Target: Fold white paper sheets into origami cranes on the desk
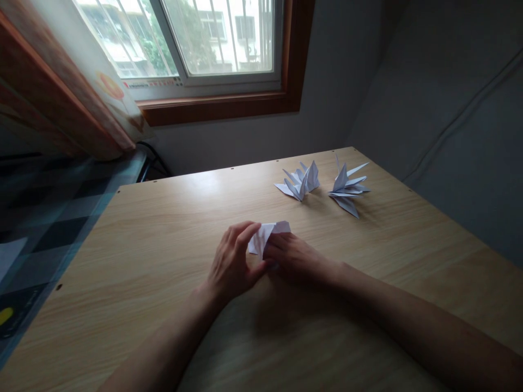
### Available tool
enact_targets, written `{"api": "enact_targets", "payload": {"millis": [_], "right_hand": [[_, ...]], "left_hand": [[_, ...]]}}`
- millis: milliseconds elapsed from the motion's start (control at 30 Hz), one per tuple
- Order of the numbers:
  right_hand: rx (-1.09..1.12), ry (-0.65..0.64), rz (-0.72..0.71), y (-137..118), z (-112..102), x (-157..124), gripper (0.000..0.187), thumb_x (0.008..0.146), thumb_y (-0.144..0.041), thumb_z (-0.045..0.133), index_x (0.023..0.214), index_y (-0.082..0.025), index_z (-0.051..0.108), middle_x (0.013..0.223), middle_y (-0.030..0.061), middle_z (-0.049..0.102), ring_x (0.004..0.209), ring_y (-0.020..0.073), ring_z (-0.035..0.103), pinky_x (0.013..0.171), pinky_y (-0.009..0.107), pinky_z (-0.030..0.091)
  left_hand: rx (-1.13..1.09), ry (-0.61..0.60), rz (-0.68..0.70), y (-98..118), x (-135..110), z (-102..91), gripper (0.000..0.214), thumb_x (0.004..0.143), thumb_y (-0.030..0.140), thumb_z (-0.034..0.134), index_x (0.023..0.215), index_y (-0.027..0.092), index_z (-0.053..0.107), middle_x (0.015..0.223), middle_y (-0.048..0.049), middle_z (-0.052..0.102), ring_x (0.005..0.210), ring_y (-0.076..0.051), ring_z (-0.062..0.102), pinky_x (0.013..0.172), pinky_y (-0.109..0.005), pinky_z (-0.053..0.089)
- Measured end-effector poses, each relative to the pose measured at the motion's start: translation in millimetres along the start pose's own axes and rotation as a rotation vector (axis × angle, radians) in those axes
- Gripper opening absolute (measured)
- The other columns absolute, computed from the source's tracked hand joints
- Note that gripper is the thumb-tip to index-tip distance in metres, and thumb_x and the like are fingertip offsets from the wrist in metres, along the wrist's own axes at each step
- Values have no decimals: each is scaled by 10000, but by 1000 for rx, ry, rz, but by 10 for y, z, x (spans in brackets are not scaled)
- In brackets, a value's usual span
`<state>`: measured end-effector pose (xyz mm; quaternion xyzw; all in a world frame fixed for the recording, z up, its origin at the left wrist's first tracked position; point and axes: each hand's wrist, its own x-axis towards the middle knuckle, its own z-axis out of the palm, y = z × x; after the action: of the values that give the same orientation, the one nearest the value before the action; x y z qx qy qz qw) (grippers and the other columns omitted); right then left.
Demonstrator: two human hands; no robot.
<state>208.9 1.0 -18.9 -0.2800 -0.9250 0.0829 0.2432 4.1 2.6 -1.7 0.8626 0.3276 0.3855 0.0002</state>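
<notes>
A small folded sheet of white paper (261, 237) is held between both hands, low over the middle of the wooden table. My left hand (232, 258) curls round its left side, fingers on top and thumb reaching under toward the right. My right hand (296, 256) has its fingers pushed in against the paper's inner side; the fingertips are partly hidden by it. Beyond the hands lie two clusters of folded white paper with pointed tips, the left cluster (301, 182) and the right cluster (347, 187).
The light wooden table (171, 239) meets a checked cloth surface (81, 218) on the left. Behind it are a barred window (223, 38), an orange curtain (61, 81) and a grey wall (441, 109) with a cable (461, 111).
</notes>
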Motion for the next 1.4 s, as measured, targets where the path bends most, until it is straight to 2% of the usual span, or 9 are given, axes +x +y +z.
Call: {"api": "enact_targets", "payload": {"millis": [67,133,267,467,633,833,1033,1200,1400], "right_hand": [[21,-16,-24,29,1,-5,173,900,-209,546,1035,-131,621,1085,150,628,990,248,566,920,408,468],[39,-26,-46,56,8,-6,162,885,-200,563,1012,-124,629,1076,151,641,1009,252,565,944,408,456],[65,-4,-97,78,29,15,145,868,-178,568,984,-118,632,1047,151,666,1049,264,564,977,424,433],[165,2,-84,92,1,20,183,839,-127,559,1014,-126,613,1136,164,647,1123,266,551,1015,435,416],[354,2,9,101,-50,-4,426,812,-85,561,1228,-169,520,1291,126,581,1186,230,538,1015,377,438],[300,95,26,105,-33,-26,326,750,-60,556,1054,-168,601,1123,110,645,1032,230,586,919,366,477],[156,33,94,73,-163,-46,119,731,-209,634,835,-166,593,890,85,613,840,234,539,769,369,474],[136,21,113,51,-211,-66,316,756,-427,713,861,-165,571,875,81,593,806,220,521,744,348,467],[54,10,186,39,-187,-90,86,822,-237,617,854,-168,576,886,87,598,831,223,526,740,335,455]], "left_hand": [[-68,-97,-29,-48,-5,13,916,734,442,744,1453,216,222,1427,-225,398,1307,-361,438,1006,-526,449],[-120,-203,-66,-89,-18,36,1090,670,430,798,1499,232,118,1514,-228,280,1380,-387,342,1060,-548,400],[-156,-335,-133,-134,-41,56,1238,577,372,862,1517,270,62,1519,-190,302,1338,-378,412,1057,-521,419],[-159,-370,-100,-140,-37,17,1344,464,453,907,1520,268,96,1480,-185,387,1315,-398,433,1054,-531,410],[-160,-298,-172,-135,-38,60,1152,647,423,816,1521,258,83,1353,-166,547,1197,-339,555,986,-501,455],[-106,-259,-256,-122,-14,63,938,758,363,717,1499,238,156,1244,-150,615,1103,-305,602,916,-484,478],[-15,-265,-291,-100,19,71,856,776,362,694,1469,193,221,1165,-134,636,1032,-289,605,899,-469,469],[-10,-277,-304,-80,28,60,770,812,318,638,1459,183,243,1153,-122,635,1035,-280,587,915,-471,449],[-20,-259,-299,-72,37,29,709,840,326,591,1446,181,252,1153,-114,625,1023,-265,588,915,-458,439]]}}
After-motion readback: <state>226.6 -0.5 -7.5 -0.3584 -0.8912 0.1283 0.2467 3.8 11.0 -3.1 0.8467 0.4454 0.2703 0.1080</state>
